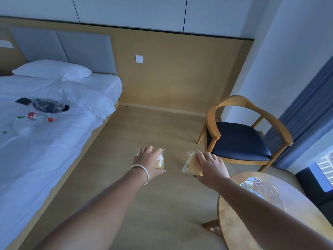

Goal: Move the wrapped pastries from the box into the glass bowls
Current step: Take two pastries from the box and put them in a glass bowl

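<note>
My left hand point(146, 160) is stretched out over the floor and grips a small wrapped pastry point(160, 161) in clear plastic. My right hand point(211, 166) holds a second, rounder wrapped pastry point(191, 165), golden under its wrapper. A ribbed glass bowl point(264, 191) stands on the round wooden table point(239, 226) at lower right, partly behind my right forearm. The right hand is a short way left of the bowl. No box is in view.
A wooden armchair with a dark seat point(239, 141) stands behind the table. A bed point(45, 141) with white sheets, a pillow, a bottle and dark items fills the left. Blue curtains point(306, 123) hang at the right. Wooden floor lies between them.
</note>
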The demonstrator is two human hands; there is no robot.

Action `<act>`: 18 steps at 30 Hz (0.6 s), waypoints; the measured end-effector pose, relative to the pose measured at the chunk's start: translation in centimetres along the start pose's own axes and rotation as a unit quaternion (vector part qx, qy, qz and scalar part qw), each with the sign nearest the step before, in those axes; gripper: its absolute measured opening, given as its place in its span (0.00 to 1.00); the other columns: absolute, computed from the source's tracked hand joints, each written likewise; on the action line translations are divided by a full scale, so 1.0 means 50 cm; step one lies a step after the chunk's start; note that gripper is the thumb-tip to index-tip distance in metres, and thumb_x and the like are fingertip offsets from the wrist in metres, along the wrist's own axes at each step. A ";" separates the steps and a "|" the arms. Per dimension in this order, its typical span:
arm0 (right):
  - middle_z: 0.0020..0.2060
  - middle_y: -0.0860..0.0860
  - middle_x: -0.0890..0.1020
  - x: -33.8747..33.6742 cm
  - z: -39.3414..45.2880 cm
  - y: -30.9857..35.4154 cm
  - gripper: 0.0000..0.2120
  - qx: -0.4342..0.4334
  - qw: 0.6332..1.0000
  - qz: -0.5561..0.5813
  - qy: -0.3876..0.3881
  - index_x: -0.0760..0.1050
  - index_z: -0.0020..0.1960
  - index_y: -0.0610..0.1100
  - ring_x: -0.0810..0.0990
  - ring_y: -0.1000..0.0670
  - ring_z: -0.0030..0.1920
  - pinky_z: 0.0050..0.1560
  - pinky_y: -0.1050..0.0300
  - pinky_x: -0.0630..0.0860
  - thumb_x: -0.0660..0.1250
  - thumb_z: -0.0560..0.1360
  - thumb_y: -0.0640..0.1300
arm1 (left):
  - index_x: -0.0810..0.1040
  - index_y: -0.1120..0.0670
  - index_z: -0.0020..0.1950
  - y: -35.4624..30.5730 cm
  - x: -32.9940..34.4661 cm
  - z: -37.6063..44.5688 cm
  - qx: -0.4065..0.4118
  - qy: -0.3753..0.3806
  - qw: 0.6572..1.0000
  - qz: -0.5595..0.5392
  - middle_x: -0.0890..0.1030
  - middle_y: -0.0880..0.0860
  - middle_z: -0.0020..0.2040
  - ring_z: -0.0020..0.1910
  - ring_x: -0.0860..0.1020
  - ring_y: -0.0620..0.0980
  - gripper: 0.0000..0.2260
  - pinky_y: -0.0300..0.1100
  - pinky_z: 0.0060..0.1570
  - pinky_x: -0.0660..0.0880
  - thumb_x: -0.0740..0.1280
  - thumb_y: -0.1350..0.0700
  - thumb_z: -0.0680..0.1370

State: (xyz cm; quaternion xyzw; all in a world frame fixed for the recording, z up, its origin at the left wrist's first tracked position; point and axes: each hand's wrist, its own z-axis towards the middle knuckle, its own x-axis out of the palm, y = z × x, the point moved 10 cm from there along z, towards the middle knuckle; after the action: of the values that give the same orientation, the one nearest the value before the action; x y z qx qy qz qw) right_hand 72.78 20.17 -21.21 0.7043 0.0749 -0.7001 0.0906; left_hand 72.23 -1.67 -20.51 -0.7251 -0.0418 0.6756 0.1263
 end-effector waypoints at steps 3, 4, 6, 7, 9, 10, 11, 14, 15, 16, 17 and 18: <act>0.65 0.51 0.70 0.008 0.063 -0.014 0.44 0.012 1.000 0.004 0.003 0.51 0.76 0.51 0.69 0.46 0.65 0.68 0.52 0.64 0.72 0.68 0.54 | 0.65 0.42 0.70 0.010 0.004 0.081 0.009 0.012 1.000 -0.005 0.69 0.49 0.61 0.64 0.64 0.53 0.34 0.48 0.56 0.73 0.72 0.37 0.67; 0.65 0.51 0.70 0.012 0.082 -0.021 0.44 0.015 1.000 0.006 0.003 0.51 0.76 0.51 0.69 0.46 0.65 0.68 0.52 0.64 0.72 0.68 0.54 | 0.65 0.42 0.70 0.007 0.008 0.107 0.014 0.015 1.000 -0.006 0.69 0.49 0.61 0.64 0.64 0.53 0.34 0.48 0.56 0.73 0.73 0.37 0.67; 0.65 0.51 0.70 0.021 0.119 -0.042 0.44 0.023 1.000 0.008 0.007 0.51 0.76 0.51 0.69 0.46 0.65 0.68 0.52 0.64 0.72 0.68 0.54 | 0.66 0.42 0.69 -0.005 0.018 0.162 0.026 0.018 0.999 -0.010 0.69 0.49 0.60 0.64 0.65 0.52 0.34 0.48 0.55 0.74 0.73 0.37 0.67; 0.65 0.51 0.70 0.027 0.138 -0.055 0.44 0.026 1.000 0.010 0.010 0.51 0.76 0.51 0.69 0.46 0.65 0.68 0.52 0.64 0.72 0.68 0.54 | 0.66 0.43 0.69 -0.013 0.024 0.188 0.032 0.019 0.999 -0.012 0.69 0.49 0.60 0.63 0.65 0.52 0.33 0.48 0.55 0.74 0.73 0.38 0.66; 0.65 0.51 0.70 0.039 0.177 -0.089 0.44 0.033 0.999 0.013 0.015 0.51 0.76 0.51 0.69 0.46 0.65 0.68 0.52 0.64 0.72 0.68 0.53 | 0.67 0.43 0.68 -0.033 0.036 0.246 0.045 0.020 0.999 -0.012 0.69 0.49 0.59 0.63 0.65 0.52 0.33 0.47 0.53 0.74 0.73 0.38 0.66; 0.65 0.51 0.70 0.045 0.199 -0.107 0.44 0.035 0.999 0.015 0.019 0.51 0.76 0.51 0.69 0.46 0.65 0.68 0.52 0.64 0.72 0.68 0.52 | 0.67 0.43 0.68 -0.042 0.040 0.276 0.049 0.021 0.999 -0.011 0.69 0.48 0.59 0.63 0.64 0.52 0.33 0.46 0.53 0.73 0.73 0.38 0.66; 0.65 0.51 0.70 0.048 0.224 -0.127 0.44 0.037 0.999 0.015 0.021 0.51 0.76 0.51 0.69 0.46 0.65 0.68 0.52 0.64 0.72 0.68 0.52 | 0.67 0.42 0.68 -0.052 0.043 0.308 0.053 0.021 0.998 -0.009 0.69 0.48 0.59 0.63 0.64 0.52 0.33 0.46 0.53 0.73 0.73 0.37 0.66; 0.65 0.51 0.70 0.048 0.310 -0.198 0.44 0.050 0.999 0.013 0.014 0.50 0.77 0.51 0.68 0.46 0.66 0.68 0.52 0.64 0.71 0.69 0.53 | 0.66 0.42 0.68 -0.089 0.040 0.415 0.065 0.018 0.998 0.013 0.69 0.48 0.60 0.65 0.63 0.52 0.33 0.47 0.54 0.73 0.72 0.37 0.66; 0.66 0.51 0.70 0.043 0.339 -0.226 0.44 0.056 0.998 0.018 0.009 0.50 0.77 0.51 0.68 0.46 0.66 0.69 0.52 0.64 0.71 0.69 0.53 | 0.66 0.42 0.68 -0.103 0.035 0.453 0.067 0.017 0.997 0.019 0.69 0.48 0.60 0.65 0.63 0.52 0.33 0.48 0.55 0.73 0.72 0.37 0.66; 0.66 0.51 0.70 0.038 0.367 -0.255 0.44 0.063 0.998 0.023 0.003 0.50 0.77 0.51 0.68 0.46 0.66 0.69 0.52 0.64 0.71 0.70 0.53 | 0.66 0.42 0.68 -0.119 0.028 0.490 0.068 0.017 0.997 0.023 0.69 0.48 0.60 0.65 0.63 0.52 0.33 0.48 0.55 0.73 0.72 0.37 0.66; 0.65 0.51 0.70 0.032 0.393 -0.283 0.43 0.068 0.997 0.027 -0.003 0.50 0.77 0.51 0.68 0.46 0.66 0.69 0.52 0.64 0.70 0.70 0.53 | 0.66 0.42 0.68 -0.137 0.020 0.525 0.071 0.018 0.997 0.028 0.69 0.48 0.60 0.65 0.63 0.52 0.33 0.48 0.55 0.73 0.72 0.37 0.66; 0.65 0.51 0.70 0.028 0.416 -0.313 0.43 0.074 0.997 0.030 -0.005 0.50 0.77 0.51 0.68 0.47 0.66 0.69 0.52 0.64 0.70 0.69 0.53 | 0.66 0.42 0.68 -0.157 0.014 0.559 0.077 0.022 0.996 0.035 0.69 0.48 0.60 0.65 0.63 0.52 0.33 0.48 0.55 0.74 0.72 0.37 0.66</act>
State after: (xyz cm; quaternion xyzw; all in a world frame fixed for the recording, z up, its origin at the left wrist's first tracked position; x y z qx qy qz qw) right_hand 48.93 30.52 -23.02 0.7077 0.0011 -0.7040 0.0596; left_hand 45.47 9.60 -20.83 -0.7287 0.0385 0.6650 0.1587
